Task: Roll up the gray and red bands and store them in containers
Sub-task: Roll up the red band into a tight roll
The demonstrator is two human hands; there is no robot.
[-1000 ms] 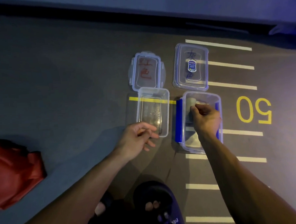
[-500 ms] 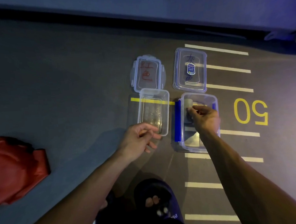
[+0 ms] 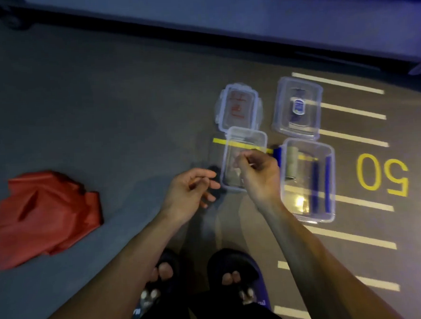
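Observation:
The gray band [image 3: 292, 164] lies rolled up inside the right clear container [image 3: 304, 178], the one with blue clips. The red band [image 3: 45, 216] sits crumpled on the floor far to the left. Between them stands a smaller clear container [image 3: 259, 134] with nothing visible in it. My right hand [image 3: 259, 176] hovers over that small container's near right corner, fingers loosely curled and holding nothing. My left hand [image 3: 189, 192] hangs just left of it, also loosely curled and holding nothing.
Two lids lie beyond the containers: one with red writing [image 3: 238, 106] and one with a blue label [image 3: 297, 109]. White stripes and a yellow "50" [image 3: 383, 176] mark the floor at right. My sandalled feet [image 3: 197, 278] stand below. A raised kerb [image 3: 220, 18] runs along the back.
My right hand has let go of the gray roll, left the right container and moved left over the small one. The view has shifted left and down.

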